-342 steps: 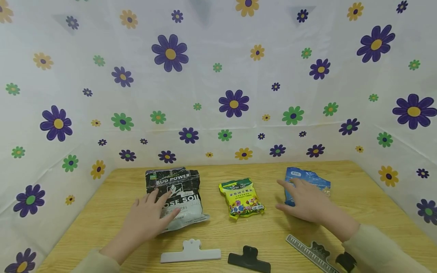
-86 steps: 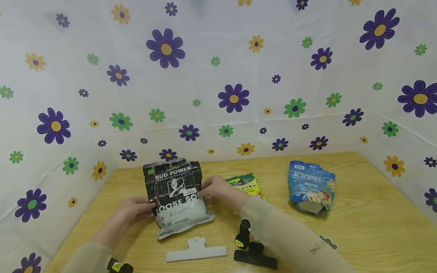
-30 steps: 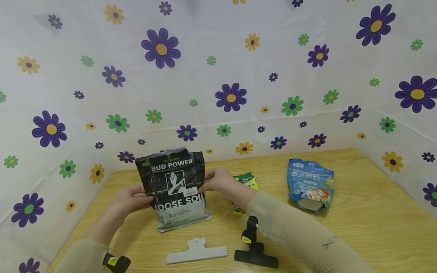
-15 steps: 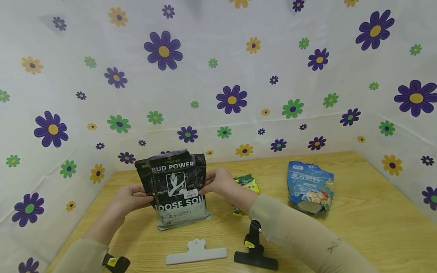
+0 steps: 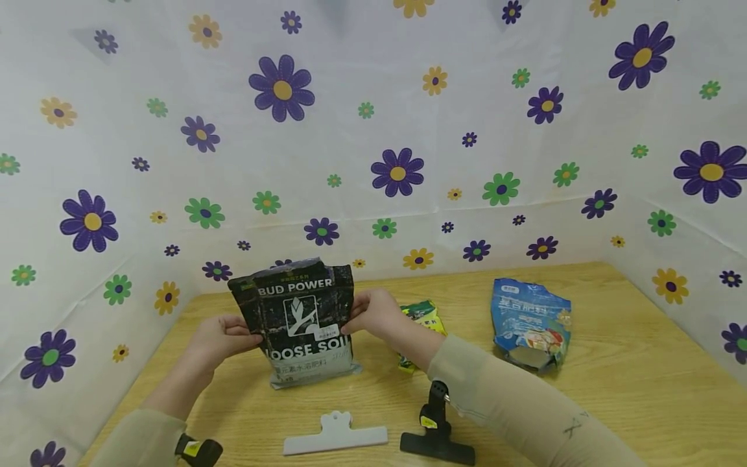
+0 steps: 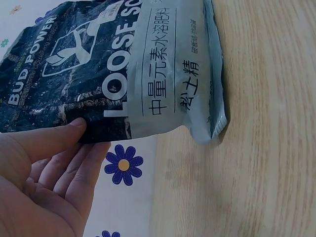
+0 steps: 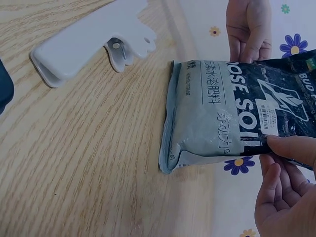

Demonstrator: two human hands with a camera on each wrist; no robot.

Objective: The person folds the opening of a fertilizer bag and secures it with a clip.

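A black and grey soil bag [image 5: 303, 318] marked "LOOSE SOIL" stands upright on the table, its top leaning slightly back. My left hand [image 5: 224, 340] pinches its left edge, thumb in front and fingers behind, as the left wrist view confirms on the bag [image 6: 98, 64]. On the opposite edge, my right hand [image 5: 376, 318] grips the bag with the thumb on its front face. In the right wrist view the bottom seam of the bag [image 7: 202, 108] faces the table. Behind my right forearm a yellow and green packet [image 5: 428, 318] is partly hidden.
A white clip [image 5: 335, 436] and a black clip [image 5: 438, 447] lie near the front of the wooden table [image 5: 642, 389]. A blue bag [image 5: 531, 321], crumpled and apparently torn low down, lies at the right. Flower-printed cloth [image 5: 397, 117] encloses the back and sides.
Earlier my hands lay spread over the black bag and the blue bag. My right hand crossed left, and both now hold the black bag, raised upright. The last half second shows almost no movement.
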